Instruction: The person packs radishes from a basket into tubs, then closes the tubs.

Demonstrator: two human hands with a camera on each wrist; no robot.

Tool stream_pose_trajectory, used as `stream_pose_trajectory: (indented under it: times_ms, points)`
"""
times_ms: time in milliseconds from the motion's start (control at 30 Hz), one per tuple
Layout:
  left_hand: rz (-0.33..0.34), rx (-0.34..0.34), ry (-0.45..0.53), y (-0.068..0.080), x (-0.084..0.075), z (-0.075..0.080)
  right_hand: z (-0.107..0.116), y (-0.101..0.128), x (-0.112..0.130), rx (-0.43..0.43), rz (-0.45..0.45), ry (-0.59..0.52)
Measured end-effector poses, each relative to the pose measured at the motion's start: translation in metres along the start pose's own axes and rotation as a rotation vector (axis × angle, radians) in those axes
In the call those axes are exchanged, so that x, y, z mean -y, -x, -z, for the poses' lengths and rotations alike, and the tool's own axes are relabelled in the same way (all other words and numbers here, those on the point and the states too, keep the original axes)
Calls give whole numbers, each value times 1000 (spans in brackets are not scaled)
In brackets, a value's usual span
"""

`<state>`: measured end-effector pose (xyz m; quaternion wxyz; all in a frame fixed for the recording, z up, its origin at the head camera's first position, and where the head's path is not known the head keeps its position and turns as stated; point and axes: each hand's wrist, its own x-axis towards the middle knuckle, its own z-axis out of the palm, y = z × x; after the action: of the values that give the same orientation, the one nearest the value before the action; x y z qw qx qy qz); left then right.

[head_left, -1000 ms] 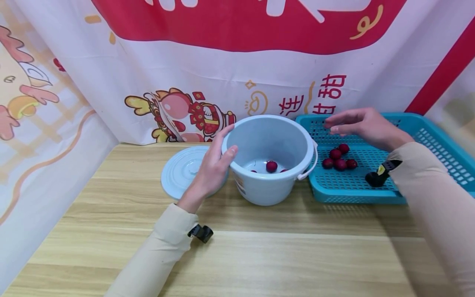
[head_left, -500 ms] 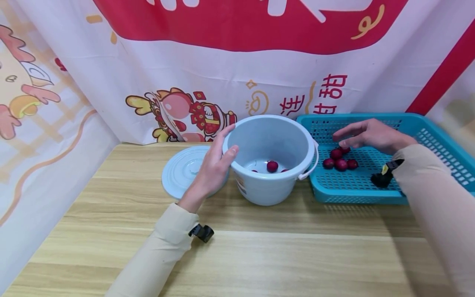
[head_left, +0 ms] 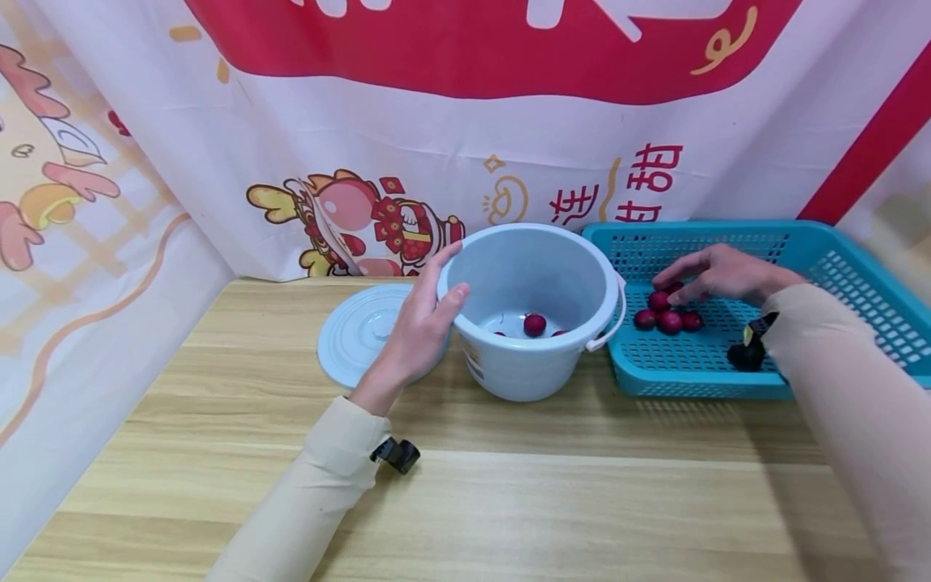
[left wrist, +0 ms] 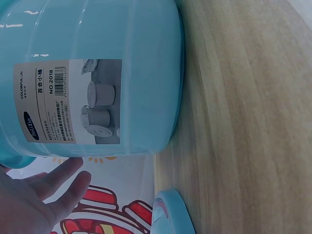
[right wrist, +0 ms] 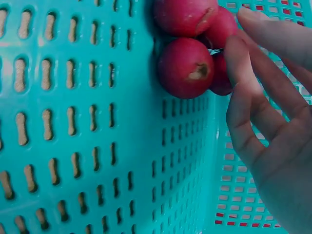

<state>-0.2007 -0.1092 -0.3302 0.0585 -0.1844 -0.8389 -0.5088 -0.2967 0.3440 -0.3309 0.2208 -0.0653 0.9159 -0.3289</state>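
Note:
A light blue bucket [head_left: 520, 376] with a white handle stands on the table, with a few red radishes [head_left: 534, 325] at its bottom. My left hand [head_left: 416, 331] holds its left rim, thumb at the edge and fingers along the outside. In the left wrist view the bucket [left wrist: 151, 48] shows a printed label, with two fingers by its wall. At the right, my right hand [head_left: 730, 273] reaches into a teal basket [head_left: 698, 386], fingertips right at a cluster of radishes [head_left: 669, 322]. The right wrist view has bent fingers beside the radishes [right wrist: 178, 73], with a gap between thumb and fingers.
A round light blue lid [head_left: 345, 339] lies flat on the wooden table [head_left: 465, 501], left of the bucket. Behind everything hangs a printed white and red cloth [head_left: 436, 129]. The basket's walls stand close to the bucket's right side.
My right hand has lowered from above the basket to the radishes, its fingertips now among them. The left hand and bucket have stayed in place.

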Motion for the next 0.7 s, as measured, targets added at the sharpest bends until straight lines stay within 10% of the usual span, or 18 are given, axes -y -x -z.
stream_pose_trajectory:
  times_ms: [700]
  points:
    - [3, 6, 13, 0, 1, 2, -8, -7, 11, -21, 96, 236]
